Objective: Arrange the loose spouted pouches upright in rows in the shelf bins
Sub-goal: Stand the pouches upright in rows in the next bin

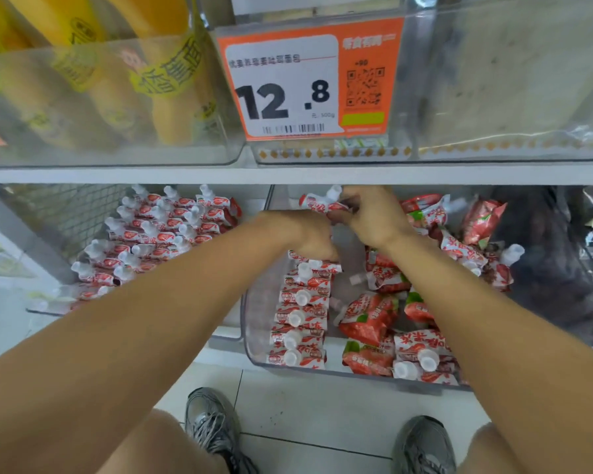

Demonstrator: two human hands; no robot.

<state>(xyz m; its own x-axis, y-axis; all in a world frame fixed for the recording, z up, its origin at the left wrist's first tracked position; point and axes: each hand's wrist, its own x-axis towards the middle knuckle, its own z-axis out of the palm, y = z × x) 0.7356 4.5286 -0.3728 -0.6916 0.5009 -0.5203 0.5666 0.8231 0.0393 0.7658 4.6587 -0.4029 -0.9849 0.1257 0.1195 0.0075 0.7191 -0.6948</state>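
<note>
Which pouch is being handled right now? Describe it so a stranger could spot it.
Under the orange price tag, look into the clear bin on the lower shelf. At its back, the right hand pinches one red-and-white pouch beside the left hand. Unlike its neighbours, it is raised above the upright row and the loose pile.

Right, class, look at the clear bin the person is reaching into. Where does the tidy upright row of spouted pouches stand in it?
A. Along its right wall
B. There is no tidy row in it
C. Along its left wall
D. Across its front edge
C: the upright row of pouches runs front to back against the left wall of the clear bin, while loose pouches lie jumbled to its right.
</note>
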